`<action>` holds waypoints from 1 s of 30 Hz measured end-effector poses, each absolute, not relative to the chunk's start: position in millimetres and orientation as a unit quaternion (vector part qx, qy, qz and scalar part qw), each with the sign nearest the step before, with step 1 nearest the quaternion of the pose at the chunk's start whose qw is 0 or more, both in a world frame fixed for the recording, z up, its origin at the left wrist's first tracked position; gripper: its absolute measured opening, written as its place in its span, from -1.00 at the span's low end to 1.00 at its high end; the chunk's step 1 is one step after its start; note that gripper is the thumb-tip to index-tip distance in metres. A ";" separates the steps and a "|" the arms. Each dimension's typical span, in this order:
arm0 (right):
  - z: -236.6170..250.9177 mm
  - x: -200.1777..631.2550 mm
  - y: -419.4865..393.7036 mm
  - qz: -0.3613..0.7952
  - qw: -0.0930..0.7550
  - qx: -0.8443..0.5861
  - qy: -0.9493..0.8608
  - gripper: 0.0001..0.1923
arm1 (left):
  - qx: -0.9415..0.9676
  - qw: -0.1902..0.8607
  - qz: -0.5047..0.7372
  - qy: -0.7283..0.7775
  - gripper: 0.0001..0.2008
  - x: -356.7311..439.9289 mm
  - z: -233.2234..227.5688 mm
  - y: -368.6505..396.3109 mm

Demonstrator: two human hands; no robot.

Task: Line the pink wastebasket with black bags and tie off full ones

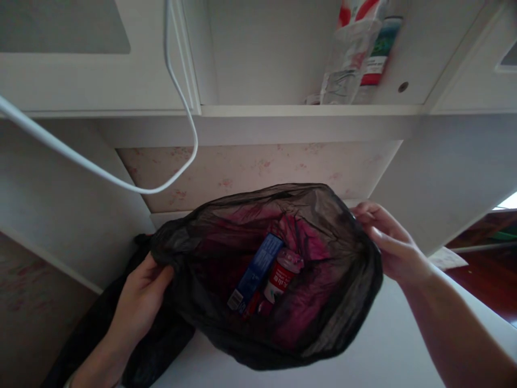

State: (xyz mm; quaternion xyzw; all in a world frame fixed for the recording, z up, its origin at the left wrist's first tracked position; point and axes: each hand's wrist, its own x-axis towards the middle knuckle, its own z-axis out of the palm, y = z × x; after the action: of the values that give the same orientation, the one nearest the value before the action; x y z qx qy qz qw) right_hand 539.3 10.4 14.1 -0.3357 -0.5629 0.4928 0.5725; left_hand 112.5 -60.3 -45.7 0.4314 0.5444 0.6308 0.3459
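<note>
While the thin black plastic bag (323, 302) hung open just above the white tabletop (388, 350), the left hand (139, 296) pinched its left rim and the right hand (390, 245) gripped the right rim with fingers curled over the film. A blue box (256, 269) and a red-labelled container (280, 277) lay inside. By appearance the film was soft, light and slippery, so the bunched rim was judged the best place to grip.

One view only — a camera worn on the head, looking forward and down from close above a thin black plastic bag (283, 302) held open over a white tabletop (388, 350). It faces a white shelf unit (283, 116) just beyond, seen from below.
</note>
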 end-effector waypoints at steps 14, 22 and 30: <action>26.8 589.1 22.4 0.377 0.294 -0.377 -0.793 -0.28 | 0.788 -0.036 0.373 0.488 -0.66 100.7 -36.8 -95.2; 16.8 594.8 30.6 0.484 0.540 -0.416 -0.548 -0.59 | 0.550 0.156 0.586 0.575 -0.89 99.3 -16.8 -99.3; 8.4 587.2 47.9 0.470 0.687 -0.333 -0.444 -0.83 | 0.252 0.299 0.765 0.512 -0.83 108.6 14.2 -64.6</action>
State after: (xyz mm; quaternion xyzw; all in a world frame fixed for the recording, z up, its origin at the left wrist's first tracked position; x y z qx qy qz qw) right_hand 587.2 47.9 8.4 -0.3326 -0.4437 0.4695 0.6871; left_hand 108.6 -64.6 14.2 0.2521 0.5116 0.7649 0.2992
